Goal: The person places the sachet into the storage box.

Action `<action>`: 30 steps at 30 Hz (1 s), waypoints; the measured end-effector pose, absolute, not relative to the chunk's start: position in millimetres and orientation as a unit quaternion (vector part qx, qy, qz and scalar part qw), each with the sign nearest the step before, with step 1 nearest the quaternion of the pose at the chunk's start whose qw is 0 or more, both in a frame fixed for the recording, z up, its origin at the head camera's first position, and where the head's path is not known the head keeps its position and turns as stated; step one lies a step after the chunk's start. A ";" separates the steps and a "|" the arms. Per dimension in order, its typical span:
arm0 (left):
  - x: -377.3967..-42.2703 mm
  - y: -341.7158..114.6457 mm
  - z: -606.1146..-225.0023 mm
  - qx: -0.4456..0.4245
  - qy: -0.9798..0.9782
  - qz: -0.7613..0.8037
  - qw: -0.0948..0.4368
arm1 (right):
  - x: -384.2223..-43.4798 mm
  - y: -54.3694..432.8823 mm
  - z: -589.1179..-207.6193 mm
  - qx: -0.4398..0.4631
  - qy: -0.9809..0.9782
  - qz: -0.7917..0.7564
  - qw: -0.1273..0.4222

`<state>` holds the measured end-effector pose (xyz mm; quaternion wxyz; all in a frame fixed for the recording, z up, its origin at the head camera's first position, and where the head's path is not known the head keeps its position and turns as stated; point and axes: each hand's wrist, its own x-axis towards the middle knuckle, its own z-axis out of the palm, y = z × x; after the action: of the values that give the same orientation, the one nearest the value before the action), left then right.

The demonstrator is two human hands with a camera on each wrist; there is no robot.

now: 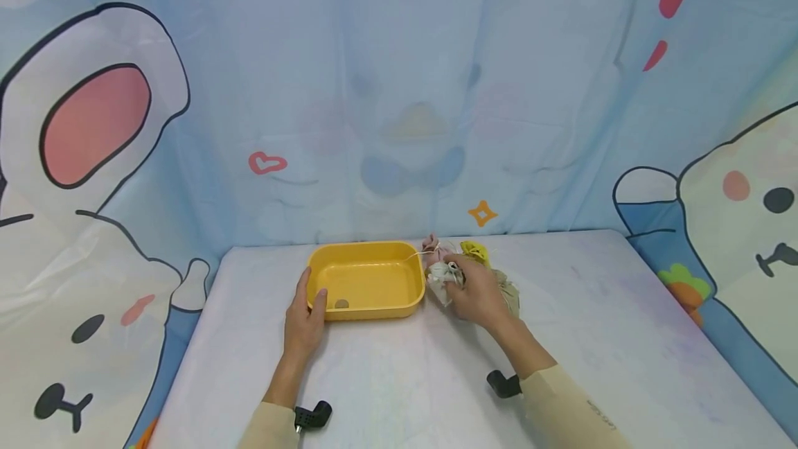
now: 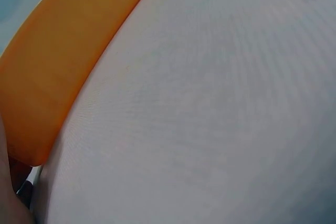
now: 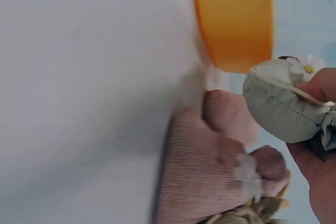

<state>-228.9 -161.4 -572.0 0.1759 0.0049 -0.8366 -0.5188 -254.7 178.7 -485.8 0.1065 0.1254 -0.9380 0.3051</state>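
Yellow plastic forms the tray [image 1: 368, 314], gripped at its left end by the left hand [image 1: 303, 321], thumb over the rim. Just beyond the tray's right end, the right hand [image 1: 479, 293] pinches a grey-green pouch [image 1: 442, 274]. Beside it, also right of the tray, lie a pink pouch [image 1: 432, 244], a yellow pouch [image 1: 475, 251] and a beige pouch [image 1: 510, 294]. Judging by this, the work is at an early stage: one pouch is in hand, the others lie outside the tray, and no pouch is inside it. Only the head view shows the small round spot [image 1: 341, 303] on the tray's floor; the right wrist view alone makes out the yellow-centred white flower [image 3: 308, 68] and ribbed pink cloth [image 3: 197, 174]. The left wrist view offers mainly the tray's outer wall and bare tabletop [image 2: 199, 108].
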 end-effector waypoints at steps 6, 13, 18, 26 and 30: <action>-228.1 -162.1 -570.2 0.006 -0.837 -0.521 0.168 | -253.2 176.9 -470.7 0.102 -0.927 0.349 0.094; -227.5 -161.6 -568.3 0.006 -0.839 -0.517 0.170 | -255.5 169.4 -462.9 0.130 -0.906 0.382 0.130; -227.7 -161.0 -569.8 0.008 -0.838 -0.517 0.173 | -259.5 157.0 -460.5 0.160 -0.891 0.406 0.124; -228.9 -161.0 -572.6 0.013 -0.839 -0.517 0.173 | -273.5 128.2 -463.1 0.192 -0.890 0.402 0.095; -229.6 -161.8 -572.2 0.014 -0.839 -0.517 0.171 | -283.7 112.6 -466.4 0.204 -0.900 0.372 0.097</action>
<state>-229.6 -161.8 -572.2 0.1713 0.0142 -0.8387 -0.5168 -283.7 112.6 -466.4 0.0971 0.2041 -0.9002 0.3723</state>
